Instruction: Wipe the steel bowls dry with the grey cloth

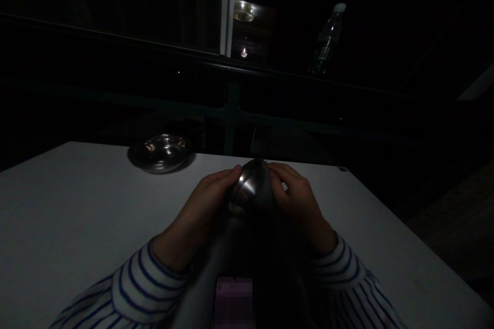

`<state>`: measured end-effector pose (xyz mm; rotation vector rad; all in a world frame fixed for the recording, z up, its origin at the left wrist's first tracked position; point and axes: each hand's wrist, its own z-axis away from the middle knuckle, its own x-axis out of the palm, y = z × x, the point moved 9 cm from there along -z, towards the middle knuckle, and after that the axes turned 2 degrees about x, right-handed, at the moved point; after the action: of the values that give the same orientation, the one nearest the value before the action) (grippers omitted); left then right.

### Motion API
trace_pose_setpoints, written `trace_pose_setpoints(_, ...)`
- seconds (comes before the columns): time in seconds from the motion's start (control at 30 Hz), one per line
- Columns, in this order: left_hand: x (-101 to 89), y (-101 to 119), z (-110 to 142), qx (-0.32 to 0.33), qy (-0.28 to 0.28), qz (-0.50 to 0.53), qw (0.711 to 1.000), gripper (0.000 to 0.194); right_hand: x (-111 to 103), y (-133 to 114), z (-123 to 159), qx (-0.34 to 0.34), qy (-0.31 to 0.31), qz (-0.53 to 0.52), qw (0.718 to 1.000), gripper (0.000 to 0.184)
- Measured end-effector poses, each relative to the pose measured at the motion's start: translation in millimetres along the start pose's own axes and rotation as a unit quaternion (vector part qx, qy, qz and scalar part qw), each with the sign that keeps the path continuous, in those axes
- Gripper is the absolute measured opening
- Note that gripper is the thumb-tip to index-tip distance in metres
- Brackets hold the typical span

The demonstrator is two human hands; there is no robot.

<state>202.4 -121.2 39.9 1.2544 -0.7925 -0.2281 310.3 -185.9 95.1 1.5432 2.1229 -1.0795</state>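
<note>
A shiny metal bowl (250,182) is held up on its side over the white table, between both hands. My left hand (206,200) grips its left edge, with the thumb on the outer surface and the other fingers mostly hidden. At the right edge, my right hand (295,193) is closed, thumb and fingers pinched together by the rim. A dark grey patch lies beside those fingertips; whether it is cloth or shadow I cannot tell. Farther back on the left stands a stack of shallow metal bowls (160,153), apart from my hands.
The white table (96,205) reaches to a dark window area with a pale upright frame (227,10). Beyond the table, a clear plastic bottle with a white cap (328,38) stands at the upper right. Close to my body lies a lit phone (233,300). The room is very dark.
</note>
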Motion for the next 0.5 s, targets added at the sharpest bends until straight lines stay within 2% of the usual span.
trace_pose_setpoints(0.1, -1.4, 0.0, -1.8, 0.01, 0.001, 0.001, 1.0, 0.019, 0.7, -31.5, 6.8, -0.099, 0.021, 0.04, 0.994, 0.027)
trace_pose_setpoints(0.17, -1.4, -0.3, -2.9, 0.015, -0.001, 0.003, 1.0, 0.017, 6.6, -49.1, 12.7, -0.15, 0.012, 0.068, 0.986, 0.026)
trace_pose_setpoints(0.27, -0.6, -1.2, -2.9, 0.012, -0.002, 0.008, 1.0, 0.014, 11.9, -57.4, 16.6, -0.177, 0.001, 0.085, 0.981, 0.027)
trace_pose_setpoints(0.37, 2.9, -1.0, -0.9, 0.006, -0.014, 0.01, 1.0, 0.015, 5.7, -41.0, 11.1, -0.131, 0.02, 0.059, 0.989, 0.028)
trace_pose_setpoints(0.5, 4.9, -2.1, 1.0, -0.009, -0.021, 0.006, 1.0, 0.017, -1.0, -3.8, 2.7, 0.0, 0.037, -0.009, 0.999, 0.029)
